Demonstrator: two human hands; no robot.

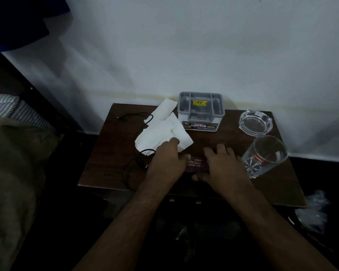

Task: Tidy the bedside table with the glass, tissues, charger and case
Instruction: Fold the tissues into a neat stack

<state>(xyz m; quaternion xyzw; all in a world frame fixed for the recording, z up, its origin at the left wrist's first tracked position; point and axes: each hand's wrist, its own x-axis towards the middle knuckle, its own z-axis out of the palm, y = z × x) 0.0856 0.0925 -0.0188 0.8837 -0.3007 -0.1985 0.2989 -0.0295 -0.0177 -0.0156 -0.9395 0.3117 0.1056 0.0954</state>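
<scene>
Both hands, left hand (167, 160) and right hand (222, 164), grip the case (197, 163) at the table's (110, 153) front; the glass (265, 155) just beside the right hand risks tipping if knocked.

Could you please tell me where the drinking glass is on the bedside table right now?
In the head view, the drinking glass stands at the table's right side, just in front of the glass ashtray and right of the right hand.

Both hands, left hand (165, 161), right hand (223, 165), on dark case (197, 164), table (106, 173).
</scene>
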